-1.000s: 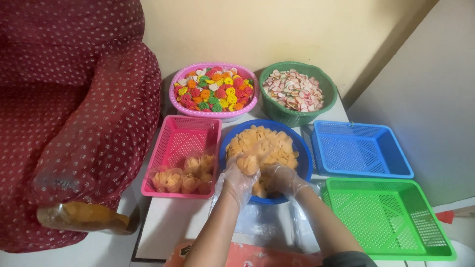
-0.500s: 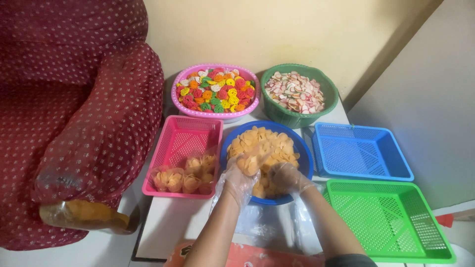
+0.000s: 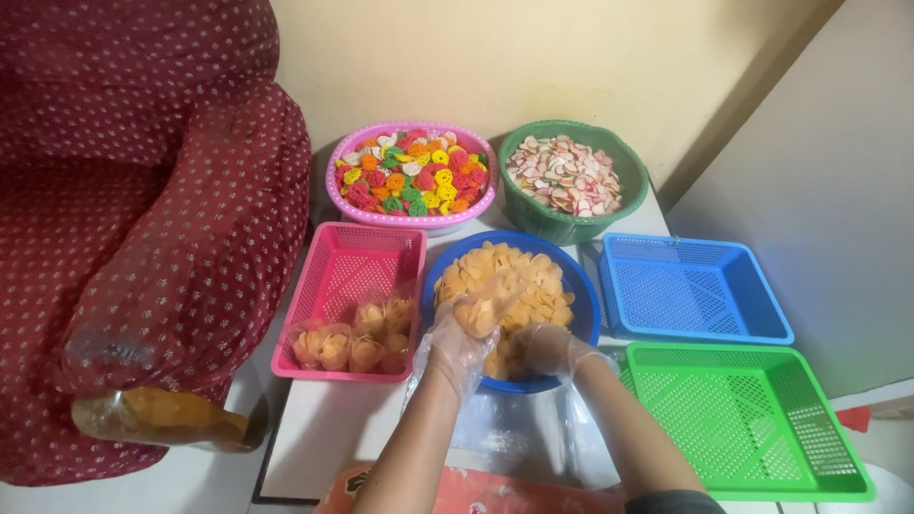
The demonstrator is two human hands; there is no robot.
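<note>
The orange crackers [image 3: 509, 286] fill a blue round bowl [image 3: 586, 295] at the middle of the white desk [image 3: 328, 428], and both hands are in them. The left hand [image 3: 466, 328], in a clear plastic glove, is curled around a small heap of the crackers, holding it just above the pile. The right hand [image 3: 543, 350], gloved the same way, lies low at the near rim of the bowl with its fingers bent into the crackers; whether it grips any cannot be told.

Touching the bowl on the left is a pink basket [image 3: 338, 276] with small clear bags of orange crackers [image 3: 357, 338] bunched at its near end. To the right lies a blue basket [image 3: 685, 286], and nearer the person a green basket [image 3: 743, 419]. Behind the bowl stand a pink round bowl [image 3: 419, 221] of many-coloured flower-shaped crackers [image 3: 409, 176] and a green round bowl [image 3: 562, 224] of white and pink crackers [image 3: 566, 176]. Clear plastic sheeting [image 3: 505, 433] lies on the desk between the forearms. A dark red dotted armchair [image 3: 162, 219] crowds the desk's left side.
</note>
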